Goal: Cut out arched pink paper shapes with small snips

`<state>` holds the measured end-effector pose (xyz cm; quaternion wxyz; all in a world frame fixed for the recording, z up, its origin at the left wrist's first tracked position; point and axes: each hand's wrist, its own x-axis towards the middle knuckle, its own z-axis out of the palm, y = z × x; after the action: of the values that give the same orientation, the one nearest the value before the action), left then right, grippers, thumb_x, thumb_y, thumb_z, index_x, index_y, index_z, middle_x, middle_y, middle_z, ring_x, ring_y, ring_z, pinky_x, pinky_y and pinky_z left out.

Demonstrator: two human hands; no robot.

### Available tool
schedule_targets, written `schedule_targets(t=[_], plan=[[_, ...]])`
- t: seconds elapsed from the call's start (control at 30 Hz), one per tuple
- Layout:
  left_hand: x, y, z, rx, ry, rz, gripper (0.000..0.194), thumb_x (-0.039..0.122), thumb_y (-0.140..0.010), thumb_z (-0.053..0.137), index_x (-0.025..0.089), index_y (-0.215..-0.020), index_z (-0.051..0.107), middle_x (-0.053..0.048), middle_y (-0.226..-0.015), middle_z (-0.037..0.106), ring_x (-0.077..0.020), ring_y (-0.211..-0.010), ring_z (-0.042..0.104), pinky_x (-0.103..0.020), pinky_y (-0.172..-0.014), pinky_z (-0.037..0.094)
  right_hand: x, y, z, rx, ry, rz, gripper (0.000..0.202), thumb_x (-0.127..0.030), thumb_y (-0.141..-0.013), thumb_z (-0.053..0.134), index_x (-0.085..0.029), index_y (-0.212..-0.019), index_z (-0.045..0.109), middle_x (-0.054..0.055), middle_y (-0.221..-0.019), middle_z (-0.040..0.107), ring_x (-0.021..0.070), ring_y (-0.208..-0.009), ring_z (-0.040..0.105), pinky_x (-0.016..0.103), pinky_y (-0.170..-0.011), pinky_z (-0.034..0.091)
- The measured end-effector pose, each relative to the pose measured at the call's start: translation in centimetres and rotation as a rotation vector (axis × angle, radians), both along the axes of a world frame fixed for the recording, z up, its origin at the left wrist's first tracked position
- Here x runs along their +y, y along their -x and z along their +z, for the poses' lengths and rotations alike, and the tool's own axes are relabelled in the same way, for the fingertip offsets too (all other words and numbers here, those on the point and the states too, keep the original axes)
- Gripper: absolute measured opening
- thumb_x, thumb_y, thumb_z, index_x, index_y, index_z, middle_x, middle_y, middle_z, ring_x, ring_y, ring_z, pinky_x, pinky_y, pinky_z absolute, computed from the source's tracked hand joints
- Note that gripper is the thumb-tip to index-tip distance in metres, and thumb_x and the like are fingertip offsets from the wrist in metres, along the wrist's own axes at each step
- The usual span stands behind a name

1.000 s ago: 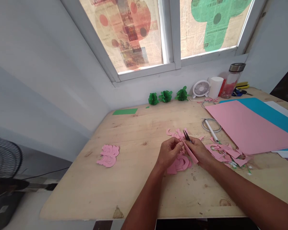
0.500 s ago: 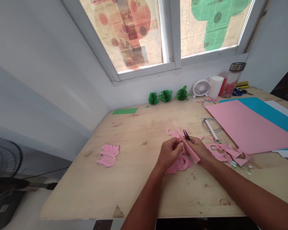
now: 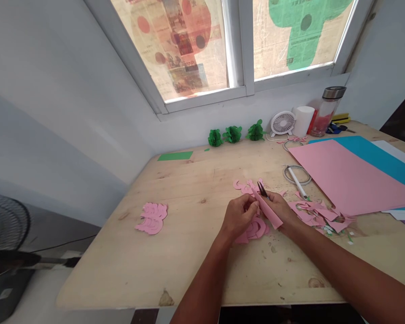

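My left hand (image 3: 240,213) is closed, pinching a strip of pink paper (image 3: 270,213) between thumb and fingers. My right hand (image 3: 281,208) lies against the other side of the strip, its fingers curled round a pair of scissors (image 3: 262,189). The dark blades point up and away from me; the handles are hidden in the hand. Beneath both hands lie curved pink paper cut-outs (image 3: 256,228), partly covered by my left hand. More pink pieces (image 3: 245,187) show just beyond my fingers.
Stacked pink cut-outs (image 3: 151,218) lie on the left. Pink scraps (image 3: 319,215) are heaped beside my right forearm, near a white pen (image 3: 297,182). Large pink sheets (image 3: 354,177) cover the right side. Green paper figures (image 3: 232,134), a small fan (image 3: 283,123) and a glass bottle (image 3: 325,114) line the back.
Almost nothing differs. The pink strip has tilted very slightly in my hands, and the view has shifted by a hair.
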<state>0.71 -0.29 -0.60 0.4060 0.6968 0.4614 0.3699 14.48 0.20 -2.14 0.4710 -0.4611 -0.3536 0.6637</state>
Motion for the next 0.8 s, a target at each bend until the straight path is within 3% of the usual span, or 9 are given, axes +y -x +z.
schedule_targets(t=[0.8], plan=[[0.02,-0.03,0.04,0.052,-0.004,-0.006,0.020,0.030,-0.082,0.049,0.017,-0.070,0.058,-0.001,-0.065,0.061,-0.0129,-0.059,0.053,-0.023,-0.056,0.040,-0.06,-0.01,-0.21,0.020,-0.003,-0.009,0.033,-0.043,-0.060,0.077,-0.017,-0.066,0.058,-0.007,-0.042,0.047,0.0081,-0.038,0.040,0.022,-0.038,0.024]])
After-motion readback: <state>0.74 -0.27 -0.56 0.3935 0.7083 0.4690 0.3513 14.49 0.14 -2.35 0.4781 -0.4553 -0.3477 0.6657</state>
